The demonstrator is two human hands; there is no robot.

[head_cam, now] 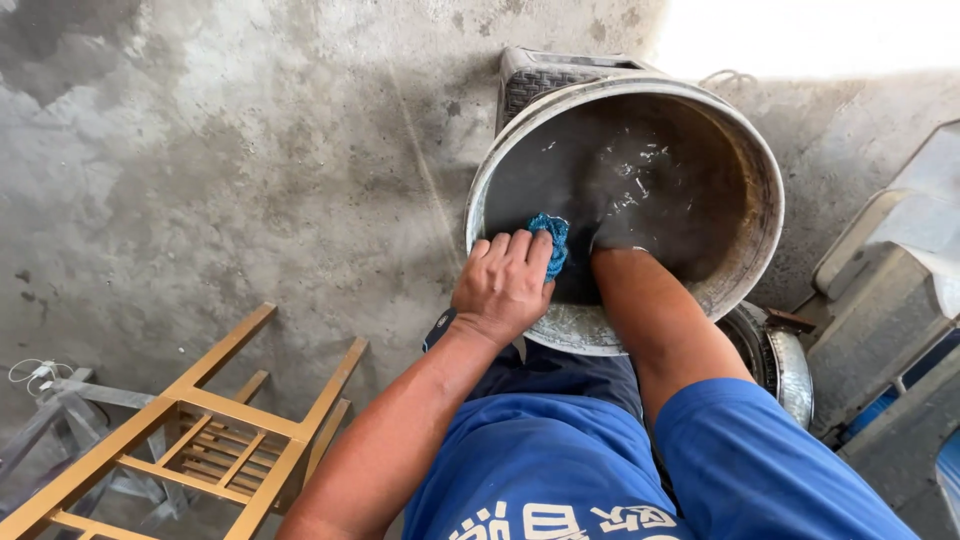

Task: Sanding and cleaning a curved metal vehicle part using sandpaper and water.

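Observation:
A large round metal tub (740, 130) holds dark, murky water. My left hand (503, 283) rests on its near rim, fingers curled over a blue cloth (553, 240) that hangs at the rim's inner edge. My right forearm (650, 310) goes down into the water and the right hand is hidden below the surface. Small pale flecks float on the water further in.
A gold-painted metal frame (210, 430) lies on the concrete floor at lower left, beside grey metal bars (50, 410) and a white cable. A woven grey stool (545, 75) stands behind the tub. Grey metal parts (880, 300) crowd the right side.

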